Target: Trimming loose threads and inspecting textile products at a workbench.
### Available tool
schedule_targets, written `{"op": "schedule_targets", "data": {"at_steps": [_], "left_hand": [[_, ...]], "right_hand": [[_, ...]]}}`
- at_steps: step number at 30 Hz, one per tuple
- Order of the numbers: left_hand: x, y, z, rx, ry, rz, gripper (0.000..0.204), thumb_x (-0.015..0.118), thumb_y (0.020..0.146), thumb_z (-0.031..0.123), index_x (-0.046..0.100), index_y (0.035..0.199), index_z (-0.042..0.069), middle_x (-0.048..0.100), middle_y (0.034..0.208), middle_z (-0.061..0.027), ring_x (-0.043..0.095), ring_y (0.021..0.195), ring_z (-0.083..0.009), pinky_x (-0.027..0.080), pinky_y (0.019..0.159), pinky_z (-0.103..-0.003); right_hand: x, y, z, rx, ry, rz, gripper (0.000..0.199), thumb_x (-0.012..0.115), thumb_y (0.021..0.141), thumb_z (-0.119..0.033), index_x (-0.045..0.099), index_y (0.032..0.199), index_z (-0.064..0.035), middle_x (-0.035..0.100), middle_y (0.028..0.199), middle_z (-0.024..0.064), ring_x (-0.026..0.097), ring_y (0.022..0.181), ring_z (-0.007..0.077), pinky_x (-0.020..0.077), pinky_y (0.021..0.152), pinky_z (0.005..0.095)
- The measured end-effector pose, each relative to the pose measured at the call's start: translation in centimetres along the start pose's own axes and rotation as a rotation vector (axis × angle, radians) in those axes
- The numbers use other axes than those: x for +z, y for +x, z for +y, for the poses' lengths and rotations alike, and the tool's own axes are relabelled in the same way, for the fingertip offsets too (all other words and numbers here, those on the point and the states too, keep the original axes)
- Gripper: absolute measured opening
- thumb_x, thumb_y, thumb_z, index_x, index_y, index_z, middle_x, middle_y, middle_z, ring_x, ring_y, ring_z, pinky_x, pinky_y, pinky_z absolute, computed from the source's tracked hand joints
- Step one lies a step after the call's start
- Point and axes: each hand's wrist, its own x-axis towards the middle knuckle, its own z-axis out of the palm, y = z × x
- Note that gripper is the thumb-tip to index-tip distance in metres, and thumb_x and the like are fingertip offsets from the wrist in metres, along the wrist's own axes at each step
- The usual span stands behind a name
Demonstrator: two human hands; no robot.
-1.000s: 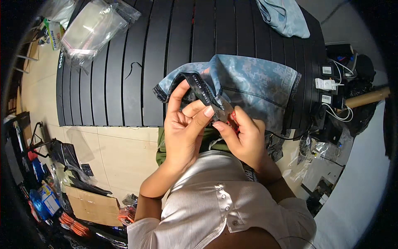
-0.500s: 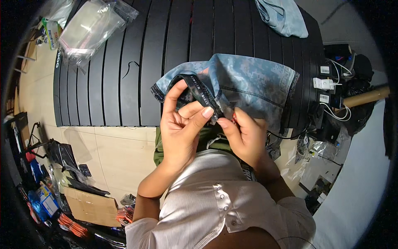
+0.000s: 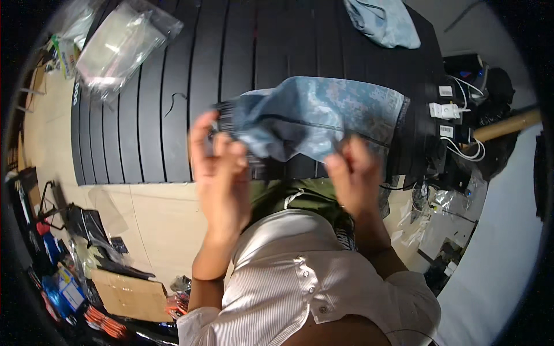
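Note:
A blue-grey camouflage garment [image 3: 358, 109] with a dark elastic band lies partly on the black slatted table in front of me. My left hand [image 3: 219, 173] is at the banded end, fingers curled round it and smeared by motion. At the garment's near edge, my right hand [image 3: 355, 173] pinches the cloth between thumb and fingers, also blurred. The fabric between the hands is bunched, with a dark seam running along it.
Clear plastic bags [image 3: 121, 49] lie at the table's far left, near a thin black strip [image 3: 175, 102]. Another light blue garment [image 3: 384, 23] rests at the far right. White chargers with cables [image 3: 447, 111] line the right edge. A cardboard piece [image 3: 130, 294] lies on the floor.
My left hand has moved left and slightly down, drawing the dark band with it. The right hand has shifted a little right; the garment is more stretched out and its band opening no longer faces me.

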Motion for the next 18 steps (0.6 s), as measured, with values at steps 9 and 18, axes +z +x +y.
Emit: {"op": "schedule_targets", "data": {"at_steps": [9,18], "left_hand": [[-5.9,2.6,2.3,-0.016,0.087,-0.067,0.033,0.047,0.090,0.011,0.046,0.121,0.000,0.057,0.106,-0.0069,0.055,0.096,-0.0123,0.042,0.083,-0.024],[-7.3,5.6,3.1,0.003,0.492,-0.038,0.039,0.057,0.082,-0.003,0.050,0.121,-0.004,0.060,0.102,-0.0076,0.057,0.087,-0.0108,0.046,0.075,-0.022]], "right_hand": [[-13.3,2.5,14.8,0.565,-0.401,0.291,0.038,0.068,0.077,-0.036,0.050,0.070,-0.0035,0.051,0.060,0.0037,0.049,0.050,0.0105,0.0390,0.046,0.0279],[-15.8,0.6,20.9,0.334,-0.343,0.178,0.023,0.067,0.077,-0.018,0.051,0.076,-0.0015,0.056,0.070,0.0045,0.053,0.064,0.0123,0.0457,0.061,0.0268]]}}
